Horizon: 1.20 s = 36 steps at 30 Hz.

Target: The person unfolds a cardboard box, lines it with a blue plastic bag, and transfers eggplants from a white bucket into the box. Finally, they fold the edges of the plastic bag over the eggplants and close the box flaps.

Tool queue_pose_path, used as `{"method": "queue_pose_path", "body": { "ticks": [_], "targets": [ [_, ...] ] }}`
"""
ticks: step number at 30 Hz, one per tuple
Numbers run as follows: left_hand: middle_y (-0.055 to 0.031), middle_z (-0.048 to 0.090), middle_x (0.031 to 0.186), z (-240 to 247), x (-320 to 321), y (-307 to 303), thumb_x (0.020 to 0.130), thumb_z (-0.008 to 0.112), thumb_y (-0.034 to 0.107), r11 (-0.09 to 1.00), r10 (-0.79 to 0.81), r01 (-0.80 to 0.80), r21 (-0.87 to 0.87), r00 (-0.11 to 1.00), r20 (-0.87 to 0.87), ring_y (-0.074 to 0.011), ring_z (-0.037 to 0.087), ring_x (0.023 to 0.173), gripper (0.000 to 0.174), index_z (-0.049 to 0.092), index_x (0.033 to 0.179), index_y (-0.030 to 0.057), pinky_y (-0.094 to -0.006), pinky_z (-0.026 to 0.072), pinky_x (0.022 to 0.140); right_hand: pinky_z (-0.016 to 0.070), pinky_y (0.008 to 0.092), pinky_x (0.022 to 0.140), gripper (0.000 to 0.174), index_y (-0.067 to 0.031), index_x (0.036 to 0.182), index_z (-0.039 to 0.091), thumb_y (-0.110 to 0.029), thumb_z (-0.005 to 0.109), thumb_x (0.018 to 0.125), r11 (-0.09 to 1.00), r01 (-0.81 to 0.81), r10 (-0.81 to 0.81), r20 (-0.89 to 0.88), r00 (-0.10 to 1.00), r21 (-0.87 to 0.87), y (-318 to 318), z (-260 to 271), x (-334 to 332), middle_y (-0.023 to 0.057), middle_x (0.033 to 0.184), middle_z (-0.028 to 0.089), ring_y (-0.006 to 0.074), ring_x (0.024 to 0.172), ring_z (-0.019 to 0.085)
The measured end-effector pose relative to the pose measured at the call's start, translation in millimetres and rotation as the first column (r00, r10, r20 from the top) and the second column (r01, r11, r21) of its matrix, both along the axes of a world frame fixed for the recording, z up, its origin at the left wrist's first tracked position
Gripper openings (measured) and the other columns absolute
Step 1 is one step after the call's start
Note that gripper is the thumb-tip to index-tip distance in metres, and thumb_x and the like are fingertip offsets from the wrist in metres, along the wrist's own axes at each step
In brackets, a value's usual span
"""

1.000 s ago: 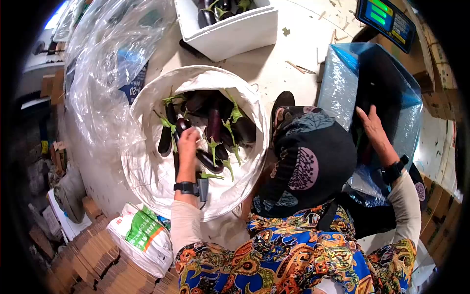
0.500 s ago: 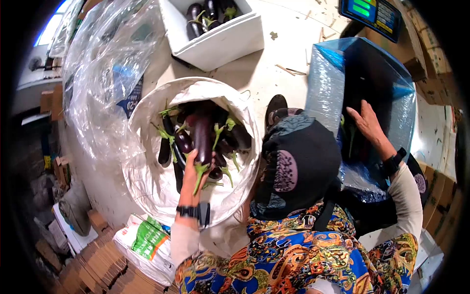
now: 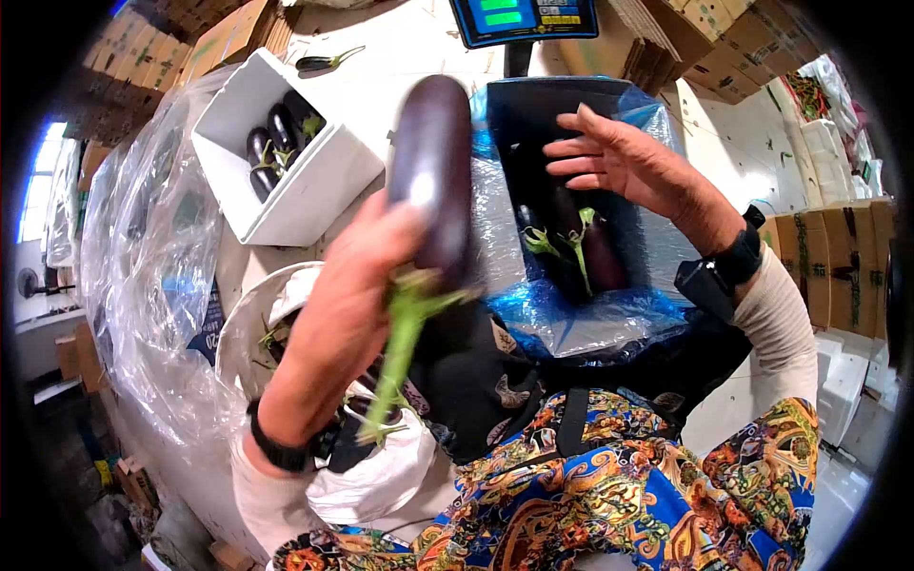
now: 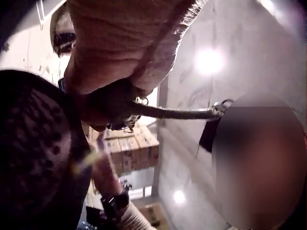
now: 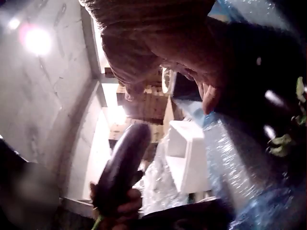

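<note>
A large dark eggplant [image 3: 433, 171] with a long green stem is gripped near its stem end by my left hand [image 3: 338, 305], raised between the round white bag and the lined box. In the right wrist view the same eggplant [image 5: 125, 160] stands tilted in the left hand's fingers [image 5: 127, 206]. My right hand [image 3: 633, 171] hovers over the blue-lined box [image 3: 495, 228], fingers extended and holding nothing. Inside that box lie several eggplants [image 3: 600, 252] with green stems. The left wrist view shows the left hand [image 4: 124, 43] with the stem [image 4: 177, 113] sticking out.
A white foam box [image 3: 305, 195] with several eggplants stands at the upper left, a single eggplant [image 3: 328, 61] beyond it. The round white bag [image 3: 381, 476] is partly behind my left arm. A scale display [image 3: 524, 17] is behind the lined box; clear plastic sheeting [image 3: 143, 266] lies left.
The left hand took hold of an eggplant in the round bag and lifted it up and rightward. The right hand has risen from inside the lined box. The head view has swung right.
</note>
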<state>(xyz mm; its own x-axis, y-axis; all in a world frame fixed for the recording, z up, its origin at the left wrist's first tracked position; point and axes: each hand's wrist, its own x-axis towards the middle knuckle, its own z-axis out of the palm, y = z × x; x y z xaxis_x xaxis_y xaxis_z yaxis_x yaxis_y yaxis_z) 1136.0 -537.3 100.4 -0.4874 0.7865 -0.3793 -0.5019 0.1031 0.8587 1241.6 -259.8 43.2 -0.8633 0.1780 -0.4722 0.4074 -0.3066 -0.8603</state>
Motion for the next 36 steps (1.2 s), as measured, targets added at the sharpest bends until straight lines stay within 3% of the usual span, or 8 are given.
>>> {"method": "queue_pose_path", "body": {
  "ticks": [3,7,12,14,17,23,33,36],
  "targets": [
    [-0.0145,0.061,0.116,-9,-9,60,0.091,0.061,0.03,0.864,-0.503,0.484,-0.14,0.817,-0.28,-0.0148,0.058,0.094,0.065,0.033,0.14,-0.0021,-0.0297,0.0507,0.076,0.0517,0.0301,0.084,0.064,-0.0004,0.132,0.043,-0.048,0.057,0.092,0.972,-0.052,0.029,-0.102,0.994,-0.231,-14,24,-3,0.0138,0.111,0.062,0.0162,0.095,0.063],
    [-0.0134,0.065,0.108,-26,-14,94,0.089,0.063,0.027,0.675,-0.728,0.703,-0.224,0.585,-0.357,-0.0152,0.06,0.087,0.057,0.045,0.135,-0.0004,-0.0289,0.0502,0.078,0.0527,0.0247,0.067,0.053,-0.001,0.119,0.051,-0.039,0.067,0.086,0.99,-0.002,-0.019,0.155,0.988,0.138,14,-16,14,0.0076,0.096,0.062,0.0117,0.079,0.062],
    [-0.0132,0.064,0.111,-33,-49,50,0.092,0.059,0.03,0.857,-0.509,0.43,-0.283,0.794,-0.333,-0.0158,0.062,0.096,0.051,0.05,0.133,0.001,-0.0278,0.0489,0.082,0.0503,0.0405,0.079,0.062,0.0044,0.117,0.046,-0.042,0.067,0.082,0.764,-0.065,-0.123,0.243,0.962,0.642,33,-65,18,0.0209,0.101,0.06,0.0289,0.093,0.061],
    [-0.0133,0.064,0.111,-48,-63,26,0.092,0.058,0.029,0.909,-0.384,0.303,-0.285,0.876,-0.293,-0.0158,0.061,0.095,0.051,0.048,0.133,-0.0001,-0.0276,0.048,0.082,0.0467,0.053,0.085,0.057,0.0072,0.108,0.045,-0.039,0.066,0.082,0.448,-0.181,-0.097,0.249,0.964,0.875,35,-101,9,0.0327,0.107,0.056,0.0466,0.095,0.058],
    [-0.0122,0.063,0.108,-97,-75,-17,0.093,0.056,0.027,0.94,-0.217,0.126,-0.318,0.938,-0.269,-0.0158,0.06,0.093,0.048,0.049,0.131,-0.0019,-0.0283,0.0468,0.081,0.0465,0.0529,0.087,0.059,0.0089,0.129,0.038,-0.02,0.059,0.082,-0.082,-0.184,0.032,0.187,0.982,0.979,20,-152,13,0.0315,0.116,0.049,0.0478,0.1,0.052],
    [-0.0117,0.064,0.098,-200,-44,-108,0.09,0.056,0.015,0.904,0.178,-0.2,-0.378,0.98,-0.094,-0.0169,0.063,0.083,0.04,0.051,0.125,-0.0047,-0.0261,0.0491,0.072,0.0392,0.0492,0.094,0.055,-0.0026,0.134,0.043,-0.022,0.058,0.085,-0.107,-0.179,0.098,0.19,0.977,0.978,10,-132,19,0.0241,0.13,0.044,0.0429,0.113,0.044],
    [-0.0089,0.067,0.085,-232,44,-150,0.09,0.057,0.007,0.741,0.359,-0.525,-0.418,0.836,-0.414,-0.0129,0.063,0.071,0.019,0.063,0.105,-0.0032,-0.0235,0.0511,0.062,0.038,0.0498,0.096,0.061,-0.0062,0.132,0.048,-0.038,0.063,0.082,-0.169,-0.235,0.061,0.249,0.967,0.957,3,-147,24,0.018,0.136,0.043,0.0365,0.123,0.041],
    [-0.0097,0.067,0.091,-256,64,-182,0.091,0.055,0.011,0.677,0.521,-0.573,-0.461,0.816,-0.248,-0.0134,0.063,0.078,0.022,0.062,0.107,-0.0024,-0.0244,0.0507,0.067,0.0347,0.0477,0.101,0.06,-0.0055,0.133,0.048,-0.039,0.061,0.085,-0.163,-0.267,0.076,0.282,0.956,0.95,6,-146,20,0.018,0.137,0.044,0.0363,0.124,0.039]
  ]
}}
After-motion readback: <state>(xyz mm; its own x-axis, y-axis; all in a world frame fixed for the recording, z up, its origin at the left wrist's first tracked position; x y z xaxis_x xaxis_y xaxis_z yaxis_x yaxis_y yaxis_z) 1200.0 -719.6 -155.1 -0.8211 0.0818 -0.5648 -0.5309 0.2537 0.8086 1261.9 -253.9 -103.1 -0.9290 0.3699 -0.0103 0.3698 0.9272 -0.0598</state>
